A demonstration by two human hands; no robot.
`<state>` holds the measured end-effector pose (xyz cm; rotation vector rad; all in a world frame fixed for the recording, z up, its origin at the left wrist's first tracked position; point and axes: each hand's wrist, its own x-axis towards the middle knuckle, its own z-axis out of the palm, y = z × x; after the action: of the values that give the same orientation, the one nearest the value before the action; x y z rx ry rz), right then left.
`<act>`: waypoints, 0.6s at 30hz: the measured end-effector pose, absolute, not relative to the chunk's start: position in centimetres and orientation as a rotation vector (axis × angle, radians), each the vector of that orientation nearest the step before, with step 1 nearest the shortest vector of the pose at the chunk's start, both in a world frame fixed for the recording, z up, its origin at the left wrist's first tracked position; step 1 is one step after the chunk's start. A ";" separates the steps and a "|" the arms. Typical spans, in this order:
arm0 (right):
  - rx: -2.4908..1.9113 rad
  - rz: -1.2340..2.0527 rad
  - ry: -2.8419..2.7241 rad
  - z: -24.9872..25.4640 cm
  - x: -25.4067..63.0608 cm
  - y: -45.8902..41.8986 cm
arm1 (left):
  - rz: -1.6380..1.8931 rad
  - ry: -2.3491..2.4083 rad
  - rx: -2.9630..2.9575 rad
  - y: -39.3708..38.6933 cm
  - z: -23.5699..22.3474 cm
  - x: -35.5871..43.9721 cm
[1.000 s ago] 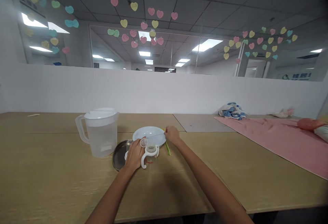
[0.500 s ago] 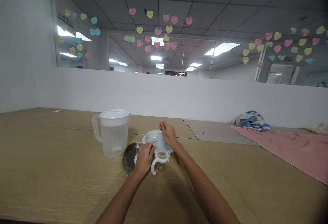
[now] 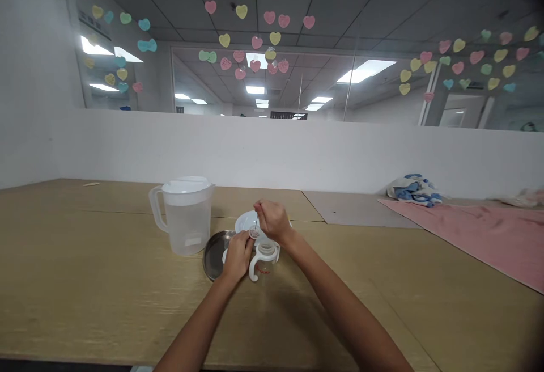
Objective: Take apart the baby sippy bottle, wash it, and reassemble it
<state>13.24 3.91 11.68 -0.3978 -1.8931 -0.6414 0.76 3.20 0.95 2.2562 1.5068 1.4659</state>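
A clear baby bottle (image 3: pixel 264 267) with two curved white handles and a small red mark stands on the counter (image 3: pixel 106 281), just in front of a white plate (image 3: pixel 244 220), beside a dark metal tray (image 3: pixel 213 256). The left hand's (image 3: pixel 237 257) fingers (image 3: pixel 245 240) are closed on a small round clear cap (image 3: pixel 254 233) above the bottle. The right hand's (image 3: pixel 273 222) fingers (image 3: pixel 259 207) pinch a thin tube (image 3: pixel 256 224) going into that cap.

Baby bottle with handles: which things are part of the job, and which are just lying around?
Part of the job: left hand, right hand, baby bottle, small clear round piece, thin wire.

Lying around: plastic pitcher, white plate, metal tray, pink cloth.
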 end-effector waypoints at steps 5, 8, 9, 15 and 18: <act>-0.499 -0.650 -2.000 10.4 13.0 4.9 | 1.465 1.496 2.187 3.1 1.2 0.8; -0.510 -0.637 -2.062 10.1 13.0 4.9 | 1.469 1.482 2.151 3.1 1.2 0.8; -0.516 -0.629 -2.092 10.0 12.9 4.9 | 1.476 1.479 2.139 3.2 1.1 0.8; -0.646 -0.499 -2.304 10.7 12.1 4.2 | 1.545 1.466 2.010 3.1 1.3 0.8; -0.709 -0.372 -2.379 11.3 11.9 3.8 | 1.586 1.448 1.946 3.0 1.5 0.8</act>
<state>11.95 3.77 11.26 -0.7087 -2.3786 -0.3724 0.82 3.00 1.52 1.9464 1.4484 1.5859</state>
